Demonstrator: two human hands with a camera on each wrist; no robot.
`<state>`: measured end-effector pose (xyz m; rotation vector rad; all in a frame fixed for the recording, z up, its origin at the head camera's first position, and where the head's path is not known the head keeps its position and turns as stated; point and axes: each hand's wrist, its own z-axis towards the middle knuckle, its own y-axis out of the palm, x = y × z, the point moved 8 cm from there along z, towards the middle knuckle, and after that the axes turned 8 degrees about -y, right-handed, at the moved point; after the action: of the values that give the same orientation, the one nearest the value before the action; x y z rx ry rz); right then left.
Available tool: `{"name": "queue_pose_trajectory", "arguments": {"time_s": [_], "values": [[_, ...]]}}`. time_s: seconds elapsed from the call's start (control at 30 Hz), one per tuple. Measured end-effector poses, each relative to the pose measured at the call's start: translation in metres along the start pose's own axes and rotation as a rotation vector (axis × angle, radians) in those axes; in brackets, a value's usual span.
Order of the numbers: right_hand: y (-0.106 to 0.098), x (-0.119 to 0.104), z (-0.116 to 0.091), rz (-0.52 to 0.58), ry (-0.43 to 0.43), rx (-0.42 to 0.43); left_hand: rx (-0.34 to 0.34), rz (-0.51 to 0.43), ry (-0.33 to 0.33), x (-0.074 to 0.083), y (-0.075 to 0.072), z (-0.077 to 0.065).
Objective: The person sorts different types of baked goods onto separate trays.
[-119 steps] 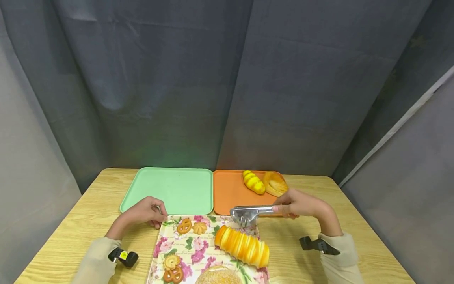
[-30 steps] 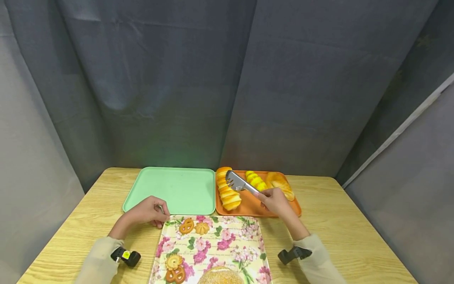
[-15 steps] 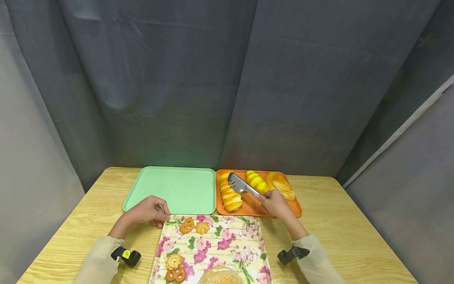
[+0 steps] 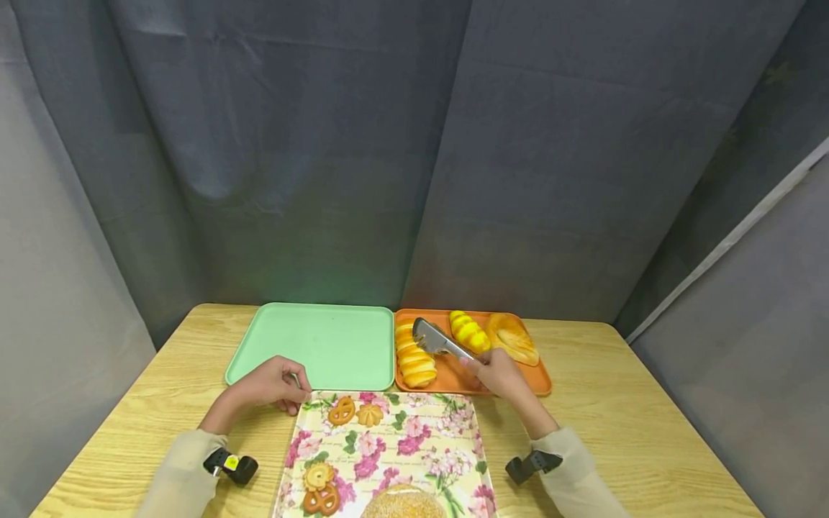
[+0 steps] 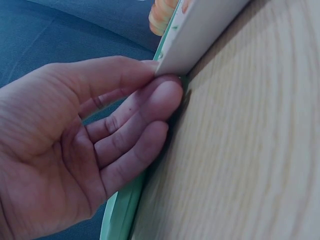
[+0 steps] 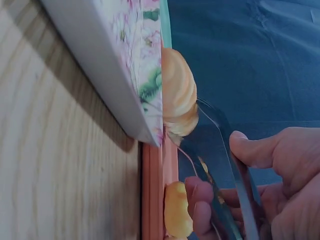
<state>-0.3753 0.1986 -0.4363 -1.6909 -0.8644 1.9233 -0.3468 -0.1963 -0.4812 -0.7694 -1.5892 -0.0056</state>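
My right hand (image 4: pixel 500 374) grips metal serving tongs (image 4: pixel 445 341) over the orange tray (image 4: pixel 453 375). The tongs' head overlaps a long ridged bread roll (image 4: pixel 414 363) at that tray's left side; in the right wrist view the arms of the tongs stand apart, their ends at the roll (image 6: pixel 179 87). My left hand (image 4: pixel 272 383) pinches the far left corner of the floral tray (image 4: pixel 404 432) between thumb and fingers, as the left wrist view shows. Two pretzels, two cookies (image 4: pixel 370 415) and a seeded bun (image 4: pixel 403 503) lie on the floral tray.
A yellow striped roll (image 4: pixel 469 331) and a flat golden bread (image 4: pixel 512 338) lie in the orange tray's right half. Left of it stands a light green tray (image 4: pixel 317 345). Grey curtains (image 4: pixel 414 144) rise behind the wooden table (image 4: pixel 615 403).
Four seconds ago the ridged roll lay on the floral tray; now it is in the orange tray. In the last half second it shifted slightly left with the tongs. The left hand stayed put.
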Motion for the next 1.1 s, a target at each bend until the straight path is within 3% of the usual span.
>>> {"name": "queue_pose_trajectory", "arguments": {"time_s": [0.17, 0.47, 0.7, 0.87, 1.1], "values": [[-0.007, 0.001, 0.002, -0.085, -0.024, 0.040, 0.002, 0.008, -0.006, 0.000, 0.000, 0.000], [-0.014, -0.005, 0.002, -0.109, -0.057, 0.065, -0.001, 0.012, -0.008, 0.000, 0.000, 0.000], [-0.023, -0.019, 0.002, -0.128, -0.185, 0.076, 0.001, 0.023, -0.007, 0.000, 0.001, 0.000], [-0.031, -0.040, -0.005, -0.093, -0.330, -0.009, 0.009, 0.023, -0.008, 0.000, 0.000, 0.000], [-0.037, -0.079, -0.034, -0.043, -0.497, -0.225, -0.001, 0.012, -0.008, -0.001, -0.001, 0.001]]}}
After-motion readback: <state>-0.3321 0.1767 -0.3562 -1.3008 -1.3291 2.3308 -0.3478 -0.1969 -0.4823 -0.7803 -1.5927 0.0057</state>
